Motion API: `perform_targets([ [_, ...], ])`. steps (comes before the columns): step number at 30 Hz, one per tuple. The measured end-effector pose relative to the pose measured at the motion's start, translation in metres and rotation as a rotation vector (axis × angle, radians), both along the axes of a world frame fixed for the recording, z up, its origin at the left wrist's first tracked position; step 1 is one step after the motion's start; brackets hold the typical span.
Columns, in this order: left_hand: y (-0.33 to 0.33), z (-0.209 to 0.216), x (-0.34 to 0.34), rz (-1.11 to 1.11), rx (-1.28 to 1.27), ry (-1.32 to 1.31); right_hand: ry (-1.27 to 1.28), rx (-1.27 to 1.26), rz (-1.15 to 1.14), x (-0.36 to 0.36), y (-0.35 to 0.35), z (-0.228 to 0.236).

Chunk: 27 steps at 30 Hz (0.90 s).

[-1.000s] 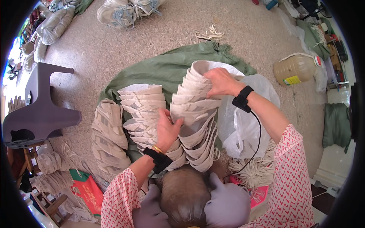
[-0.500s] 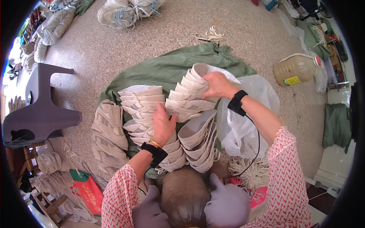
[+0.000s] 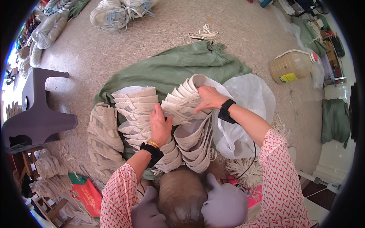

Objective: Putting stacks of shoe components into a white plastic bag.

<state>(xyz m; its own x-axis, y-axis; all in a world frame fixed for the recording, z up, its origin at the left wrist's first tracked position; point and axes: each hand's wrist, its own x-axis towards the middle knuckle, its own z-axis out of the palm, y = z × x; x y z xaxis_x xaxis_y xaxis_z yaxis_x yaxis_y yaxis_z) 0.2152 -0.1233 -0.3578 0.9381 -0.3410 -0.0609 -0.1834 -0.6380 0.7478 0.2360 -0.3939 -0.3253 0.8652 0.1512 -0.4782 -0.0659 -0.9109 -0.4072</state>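
At the far left, a purple-grey plastic seat point(image 3: 49, 119) is standing on the speckled floor point(image 3: 159, 34), and a red-and-green bag point(image 3: 86, 197) is lying nearer the person. A leftmost stack of beige shoe uppers point(image 3: 104, 131) is leaning beside a taller second stack of shoe uppers point(image 3: 133, 108); a green sack point(image 3: 167, 70) is spreading beneath and beyond them. The left hand point(image 3: 160, 127) is resting on the second stack's right side, its fingers extending close together and its thumb standing apart. Just right of it, a tilted stack of shoe uppers point(image 3: 182, 104) is lying above a nested lower stack point(image 3: 194, 148). The right hand point(image 3: 208, 100) is gripping the tilted stack's right side, fingers and thumb clamping on it. Farther right, a clear plastic bag point(image 3: 249, 110) is bulging beside a bundle of white laces point(image 3: 245, 173), and a capped jug point(image 3: 291, 67) is lying beyond.
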Motion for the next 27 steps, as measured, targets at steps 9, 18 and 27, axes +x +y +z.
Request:
perform_targets([
  [9, 0.009, 0.023, 0.017, 0.044, -0.020, 0.116, -0.413, 0.107, -0.046, -0.008, 0.010, 0.004],
  [18, -0.025, 0.130, 0.030, 0.141, -0.349, -0.472, -0.568, 0.157, -0.440, 0.011, -0.052, 0.164],
  [27, -0.106, 0.142, -0.089, -0.496, -0.195, -0.050, -0.586, 0.591, -0.924, -0.178, -0.111, 0.273],
])
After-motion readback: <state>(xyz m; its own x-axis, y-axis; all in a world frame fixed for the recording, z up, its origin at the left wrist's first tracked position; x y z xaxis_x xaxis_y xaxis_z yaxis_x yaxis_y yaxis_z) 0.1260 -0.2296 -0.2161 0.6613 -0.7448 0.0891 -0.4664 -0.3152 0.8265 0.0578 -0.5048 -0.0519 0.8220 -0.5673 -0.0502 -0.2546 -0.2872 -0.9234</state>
